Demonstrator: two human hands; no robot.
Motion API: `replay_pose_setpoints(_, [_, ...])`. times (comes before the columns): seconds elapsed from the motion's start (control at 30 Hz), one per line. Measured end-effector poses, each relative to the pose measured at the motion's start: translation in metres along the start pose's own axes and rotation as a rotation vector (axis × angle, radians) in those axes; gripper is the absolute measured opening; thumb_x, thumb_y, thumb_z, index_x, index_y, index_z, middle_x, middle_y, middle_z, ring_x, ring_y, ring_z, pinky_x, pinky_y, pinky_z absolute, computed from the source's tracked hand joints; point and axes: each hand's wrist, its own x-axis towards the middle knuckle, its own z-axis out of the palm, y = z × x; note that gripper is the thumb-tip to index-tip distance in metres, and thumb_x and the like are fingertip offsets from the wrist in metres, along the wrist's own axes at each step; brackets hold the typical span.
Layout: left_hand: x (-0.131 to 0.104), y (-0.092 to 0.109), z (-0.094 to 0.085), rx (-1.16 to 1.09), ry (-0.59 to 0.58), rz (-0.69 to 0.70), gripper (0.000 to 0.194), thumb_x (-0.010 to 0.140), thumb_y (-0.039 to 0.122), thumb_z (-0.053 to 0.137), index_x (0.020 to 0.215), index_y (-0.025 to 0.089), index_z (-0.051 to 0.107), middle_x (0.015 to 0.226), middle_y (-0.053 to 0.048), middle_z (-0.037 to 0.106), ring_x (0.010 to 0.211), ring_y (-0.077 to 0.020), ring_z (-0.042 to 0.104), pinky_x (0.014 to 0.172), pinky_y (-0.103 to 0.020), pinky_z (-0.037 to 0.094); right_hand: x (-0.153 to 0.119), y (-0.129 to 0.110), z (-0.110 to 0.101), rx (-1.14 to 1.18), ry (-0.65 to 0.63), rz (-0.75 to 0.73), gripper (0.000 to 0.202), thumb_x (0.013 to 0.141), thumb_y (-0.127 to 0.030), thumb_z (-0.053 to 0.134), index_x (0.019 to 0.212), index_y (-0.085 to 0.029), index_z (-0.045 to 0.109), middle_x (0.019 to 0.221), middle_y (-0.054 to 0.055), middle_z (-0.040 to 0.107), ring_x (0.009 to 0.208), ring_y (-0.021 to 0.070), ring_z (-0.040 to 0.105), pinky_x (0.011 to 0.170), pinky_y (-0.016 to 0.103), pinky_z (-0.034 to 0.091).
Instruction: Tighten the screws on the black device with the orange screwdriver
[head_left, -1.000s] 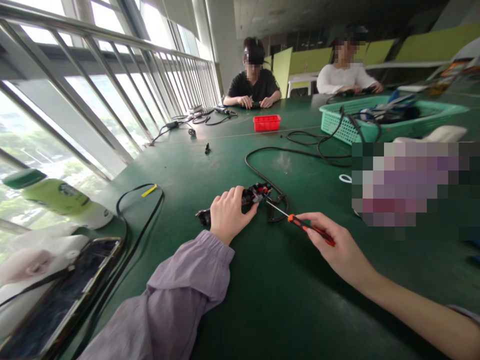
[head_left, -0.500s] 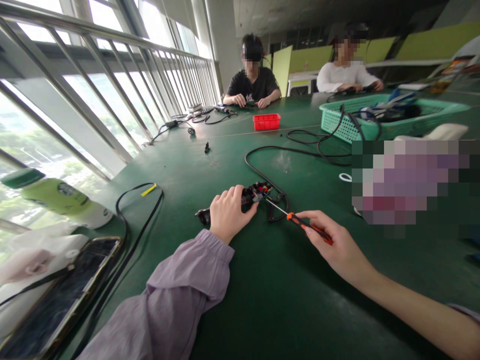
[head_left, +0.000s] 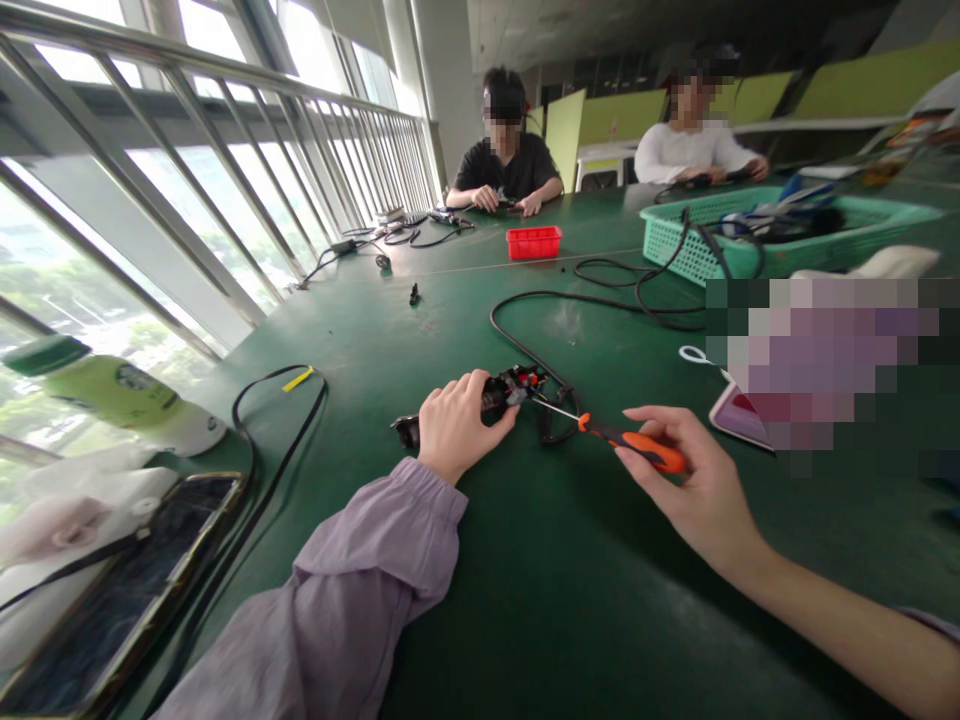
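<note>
My left hand point(head_left: 459, 425) is closed over a black corded device point(head_left: 496, 395), pressing it to the green table. Small red parts and wires show at the device's opened right end, and part of its body is hidden under my fingers. My right hand point(head_left: 694, 490) holds a screwdriver point(head_left: 637, 445) with an orange and black handle, the thumb below it and the fingers above. The screwdriver's thin shaft points left, and its tip reaches the opened end of the device; I cannot tell exactly what it touches. A black cord point(head_left: 525, 297) loops behind the device.
A red tray point(head_left: 534, 243) and a teal basket point(head_left: 679, 245) of cables stand farther back. On the left are a bottle point(head_left: 112, 395), a phone point(head_left: 127, 590) and a black strap point(head_left: 251, 480). A small black piece point(head_left: 414, 294) lies mid-table. Two people sit across the table.
My right hand has shifted slightly right, its fingers loosened around the screwdriver. The handle has turned, showing more orange. My left hand and the device stay in place.
</note>
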Motion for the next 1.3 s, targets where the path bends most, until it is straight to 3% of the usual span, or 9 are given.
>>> replay_pose_setpoints(0.2, [0.0007, -0.0003, -0.0009, -0.029, -0.009, 0.004, 0.04, 0.08, 0.054, 0.048, 0.1, 0.021, 0.052, 0.086, -0.003, 0.067, 0.082, -0.0221, 0.063, 0.07, -0.031, 0.042, -0.0016, 0.0008, -0.0012, 0.218, -0.1, 0.178, 0.035, 0.094, -0.045, 0.029, 0.107, -0.022, 0.051, 0.052, -0.006, 0.039, 0.044, 0.0103, 0.038, 0.042, 0.023, 0.032])
replay_pose_setpoints(0.3, [0.0011, -0.0004, -0.0009, -0.029, -0.013, 0.008, 0.039, 0.08, 0.054, 0.047, 0.1, 0.021, 0.052, 0.086, -0.003, 0.067, 0.082, -0.022, 0.063, 0.07, -0.031, 0.042, -0.0015, 0.0022, -0.0007, 0.246, -0.048, 0.141, 0.024, 0.09, -0.038, 0.044, 0.109, -0.023, 0.048, 0.063, -0.004, 0.045, 0.05, 0.0103, 0.044, 0.046, 0.024, 0.037])
replay_pose_setpoints(0.43, [0.0013, -0.0006, 0.0001, -0.023, -0.012, 0.007, 0.039, 0.08, 0.054, 0.047, 0.101, 0.021, 0.052, 0.087, -0.003, 0.067, 0.082, -0.0219, 0.063, 0.071, -0.031, 0.042, -0.0005, 0.0019, -0.0003, 0.25, -0.036, 0.071, 0.03, 0.084, -0.031, 0.052, 0.112, -0.025, 0.044, 0.081, -0.001, 0.049, 0.062, 0.0118, 0.05, 0.054, 0.025, 0.043])
replay_pose_setpoints(0.6, [0.0012, -0.0006, 0.0001, -0.031, -0.016, 0.002, 0.04, 0.08, 0.054, 0.048, 0.102, 0.021, 0.052, 0.087, -0.004, 0.067, 0.082, -0.0217, 0.064, 0.07, -0.03, 0.042, -0.0018, -0.0023, -0.0002, 0.224, -0.095, 0.174, 0.027, 0.091, -0.039, 0.039, 0.111, -0.022, 0.046, 0.051, -0.008, 0.034, 0.043, 0.0092, 0.035, 0.041, 0.021, 0.032])
replay_pose_setpoints(0.67, [0.001, -0.0005, 0.0, -0.034, -0.011, 0.002, 0.04, 0.08, 0.054, 0.048, 0.101, 0.021, 0.052, 0.087, -0.004, 0.067, 0.082, -0.0218, 0.064, 0.07, -0.03, 0.041, -0.0018, -0.0015, -0.0001, 0.204, -0.077, 0.164, 0.025, 0.09, -0.037, 0.043, 0.11, -0.023, 0.047, 0.054, -0.008, 0.036, 0.045, 0.009, 0.037, 0.042, 0.021, 0.032])
replay_pose_setpoints(0.8, [0.0008, -0.0004, 0.0001, -0.042, -0.002, 0.001, 0.039, 0.08, 0.054, 0.048, 0.1, 0.021, 0.053, 0.087, -0.004, 0.067, 0.082, -0.0225, 0.064, 0.07, -0.031, 0.042, -0.0005, 0.002, -0.0003, 0.221, -0.038, 0.101, 0.032, 0.082, -0.031, 0.056, 0.112, -0.025, 0.045, 0.08, -0.002, 0.05, 0.062, 0.0104, 0.051, 0.054, 0.024, 0.042])
replay_pose_setpoints(1.0, [0.0012, -0.0003, 0.0003, -0.032, -0.017, -0.005, 0.04, 0.08, 0.054, 0.048, 0.101, 0.021, 0.053, 0.089, -0.004, 0.067, 0.083, -0.0219, 0.064, 0.071, -0.03, 0.042, -0.0002, 0.0007, 0.0001, 0.229, -0.112, 0.208, 0.025, 0.091, -0.04, 0.04, 0.105, -0.022, 0.049, 0.047, -0.009, 0.036, 0.042, 0.0099, 0.039, 0.045, 0.024, 0.035])
replay_pose_setpoints(1.17, [0.001, -0.0003, 0.0001, -0.037, -0.01, -0.006, 0.039, 0.079, 0.054, 0.049, 0.1, 0.021, 0.053, 0.088, -0.004, 0.067, 0.082, -0.0219, 0.064, 0.07, -0.03, 0.042, -0.0005, 0.0007, 0.0004, 0.192, -0.016, 0.103, 0.033, 0.079, -0.03, 0.059, 0.109, -0.024, 0.046, 0.081, -0.001, 0.052, 0.066, 0.0115, 0.054, 0.06, 0.025, 0.045])
replay_pose_setpoints(1.3, [0.001, -0.0006, 0.0011, -0.036, -0.005, -0.001, 0.04, 0.08, 0.054, 0.048, 0.101, 0.021, 0.052, 0.087, -0.003, 0.067, 0.081, -0.0218, 0.063, 0.07, -0.03, 0.042, -0.0018, 0.0004, -0.0003, 0.234, -0.13, 0.188, 0.025, 0.089, -0.04, 0.044, 0.107, -0.023, 0.048, 0.054, -0.007, 0.042, 0.045, 0.0094, 0.042, 0.046, 0.023, 0.036])
